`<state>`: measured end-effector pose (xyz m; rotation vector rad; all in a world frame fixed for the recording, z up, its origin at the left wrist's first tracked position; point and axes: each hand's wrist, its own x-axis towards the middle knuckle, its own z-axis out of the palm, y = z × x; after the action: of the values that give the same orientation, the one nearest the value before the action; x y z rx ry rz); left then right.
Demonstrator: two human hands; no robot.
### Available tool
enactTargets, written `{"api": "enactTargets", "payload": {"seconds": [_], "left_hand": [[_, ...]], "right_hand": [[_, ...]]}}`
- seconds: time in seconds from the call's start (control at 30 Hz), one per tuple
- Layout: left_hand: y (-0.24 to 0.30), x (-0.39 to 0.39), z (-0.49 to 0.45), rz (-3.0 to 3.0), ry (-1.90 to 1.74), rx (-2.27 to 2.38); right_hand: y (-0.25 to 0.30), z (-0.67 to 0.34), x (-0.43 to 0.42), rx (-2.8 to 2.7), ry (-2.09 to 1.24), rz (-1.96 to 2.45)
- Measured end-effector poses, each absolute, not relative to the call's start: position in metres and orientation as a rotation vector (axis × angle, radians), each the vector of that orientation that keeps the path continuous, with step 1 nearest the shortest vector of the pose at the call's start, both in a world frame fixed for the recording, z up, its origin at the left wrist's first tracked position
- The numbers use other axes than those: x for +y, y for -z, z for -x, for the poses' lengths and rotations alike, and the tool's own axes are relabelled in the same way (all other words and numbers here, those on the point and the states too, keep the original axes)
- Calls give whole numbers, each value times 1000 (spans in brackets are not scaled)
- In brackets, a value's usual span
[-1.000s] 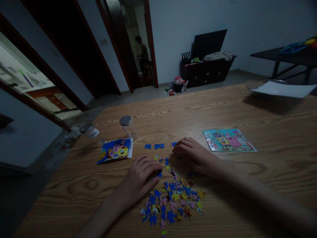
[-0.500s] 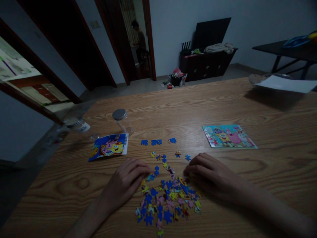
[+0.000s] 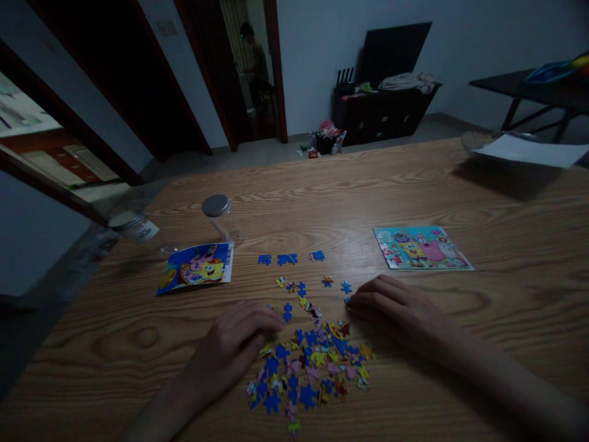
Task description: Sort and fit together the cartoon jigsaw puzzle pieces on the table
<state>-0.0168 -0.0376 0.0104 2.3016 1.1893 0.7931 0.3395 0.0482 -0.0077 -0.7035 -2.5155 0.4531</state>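
Note:
My left hand (image 3: 246, 336) rests at the left edge of a loose pile of puzzle pieces (image 3: 308, 396), its fingers curled together. What they hold, if anything, is hidden; a bit of light blue (image 3: 269, 307) peeks out beyond them. On the pile's other side, my right hand (image 3: 391, 310) pinches a small blue puzzle piece (image 3: 347, 301) at its fingertips. Single pieces lie between the hands and just beyond, among them a light-blue piece (image 3: 346, 286) and a brown one (image 3: 327, 281). Farther out is a row of blue pieces, including a joined strip (image 3: 287, 259).
A cartoon picture sheet (image 3: 200, 268) lies at left by a lidded clear jar (image 3: 223, 218) and another jar (image 3: 138, 228) lying tilted. At right are a cartoon picture card (image 3: 421, 248) and a bowl under white paper (image 3: 529, 150). A person (image 3: 257, 64) sits beyond the doorway.
A blue piece now shows at my right fingertips, and a brown piece near them is uncovered. The light-blue piece by my left fingers is now mostly covered. The view has tilted slightly.

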Motion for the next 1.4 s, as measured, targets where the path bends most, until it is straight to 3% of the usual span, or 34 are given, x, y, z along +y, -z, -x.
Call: {"api": "enactTargets", "payload": {"seconds": [0.43, 0.67, 1.4], "left_hand": [[-11, -40, 22, -2296, -852, 1252], [-9, -29, 43, -2409, -889, 1428], [-10, -27, 41, -2338, -782, 1361]], "right_hand": [[-19, -333, 26, -2645, -587, 544], [-16, -324, 17, -2713, -658, 522], [-8, -325, 14, -2704, -711, 576]]}}
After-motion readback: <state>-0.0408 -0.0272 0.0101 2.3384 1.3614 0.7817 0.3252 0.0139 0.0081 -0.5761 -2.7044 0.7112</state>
